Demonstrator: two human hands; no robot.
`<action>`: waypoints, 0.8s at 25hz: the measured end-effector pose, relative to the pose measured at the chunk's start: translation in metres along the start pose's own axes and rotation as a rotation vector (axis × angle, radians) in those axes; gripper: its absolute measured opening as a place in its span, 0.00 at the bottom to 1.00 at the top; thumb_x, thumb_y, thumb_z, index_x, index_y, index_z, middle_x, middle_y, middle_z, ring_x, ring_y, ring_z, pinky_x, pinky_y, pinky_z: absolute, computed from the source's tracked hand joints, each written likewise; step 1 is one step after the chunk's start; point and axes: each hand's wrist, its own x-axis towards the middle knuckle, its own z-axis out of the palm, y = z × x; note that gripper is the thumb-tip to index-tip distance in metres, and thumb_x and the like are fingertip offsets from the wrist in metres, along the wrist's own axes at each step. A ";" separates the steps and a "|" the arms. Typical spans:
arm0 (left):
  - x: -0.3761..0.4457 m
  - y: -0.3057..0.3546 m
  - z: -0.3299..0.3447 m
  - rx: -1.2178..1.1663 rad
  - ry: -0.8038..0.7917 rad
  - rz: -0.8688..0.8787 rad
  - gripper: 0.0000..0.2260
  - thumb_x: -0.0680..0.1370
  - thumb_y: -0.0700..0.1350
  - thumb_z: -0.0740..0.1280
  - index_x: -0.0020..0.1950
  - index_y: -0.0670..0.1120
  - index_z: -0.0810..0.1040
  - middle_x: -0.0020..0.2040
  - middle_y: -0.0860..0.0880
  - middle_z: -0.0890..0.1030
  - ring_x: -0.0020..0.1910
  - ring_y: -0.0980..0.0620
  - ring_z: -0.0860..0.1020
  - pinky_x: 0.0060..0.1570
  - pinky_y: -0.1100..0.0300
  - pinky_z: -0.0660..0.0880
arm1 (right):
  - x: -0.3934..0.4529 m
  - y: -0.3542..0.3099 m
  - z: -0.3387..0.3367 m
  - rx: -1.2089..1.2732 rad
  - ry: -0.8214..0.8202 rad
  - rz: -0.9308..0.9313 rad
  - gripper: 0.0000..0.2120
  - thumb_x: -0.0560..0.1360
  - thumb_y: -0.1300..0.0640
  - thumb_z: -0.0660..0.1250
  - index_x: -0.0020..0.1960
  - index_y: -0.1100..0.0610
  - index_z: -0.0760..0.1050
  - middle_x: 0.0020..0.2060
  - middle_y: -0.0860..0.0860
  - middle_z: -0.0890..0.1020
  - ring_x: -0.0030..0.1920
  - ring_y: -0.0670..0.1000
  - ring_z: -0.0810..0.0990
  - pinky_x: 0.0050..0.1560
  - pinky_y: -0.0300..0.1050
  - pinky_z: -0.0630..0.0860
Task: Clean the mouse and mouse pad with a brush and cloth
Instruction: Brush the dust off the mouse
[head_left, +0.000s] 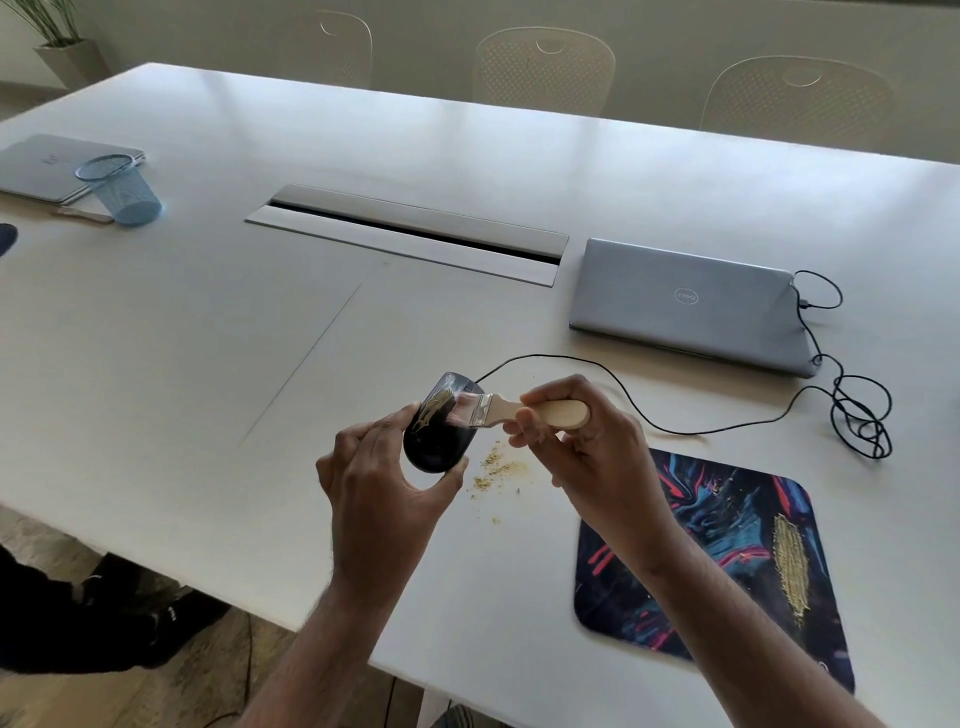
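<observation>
Head view: left hand (379, 483) grips mouse (436, 423) — right hand (582, 441) grips brush (519, 410) above table (208, 338) edge.

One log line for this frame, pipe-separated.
left hand holds mouse | right hand brushing it with brush | crumbs on table | mouse pad still dirty

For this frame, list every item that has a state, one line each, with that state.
mouse: lifted, gripped by left hand, yellowish dirt on top
brush: held by right hand, bristles on the mouse
mouse pad: flat on table, yellow streak uncleaned
crumbs: scattered on table
Dell laptop: closed, cable plugged in
second laptop: closed
mesh cup: upright
</observation>
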 end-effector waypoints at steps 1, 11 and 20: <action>0.000 0.000 0.000 -0.001 0.001 0.002 0.33 0.65 0.56 0.83 0.67 0.46 0.80 0.57 0.52 0.84 0.59 0.49 0.75 0.56 0.57 0.62 | 0.000 0.000 -0.001 0.003 0.012 0.009 0.08 0.82 0.48 0.70 0.55 0.52 0.77 0.44 0.45 0.88 0.40 0.52 0.89 0.31 0.49 0.81; -0.002 0.002 0.002 -0.002 -0.001 0.007 0.33 0.65 0.56 0.83 0.66 0.46 0.80 0.57 0.53 0.84 0.59 0.49 0.75 0.57 0.55 0.63 | 0.000 -0.004 -0.003 -0.012 -0.027 -0.034 0.06 0.82 0.45 0.69 0.55 0.45 0.76 0.44 0.47 0.88 0.37 0.64 0.86 0.29 0.60 0.78; -0.002 0.002 0.001 -0.001 0.010 0.005 0.33 0.65 0.55 0.83 0.66 0.46 0.80 0.57 0.53 0.83 0.59 0.50 0.75 0.56 0.57 0.61 | -0.002 -0.005 -0.003 0.068 -0.025 0.011 0.03 0.82 0.56 0.70 0.55 0.54 0.78 0.42 0.48 0.89 0.43 0.51 0.89 0.31 0.39 0.78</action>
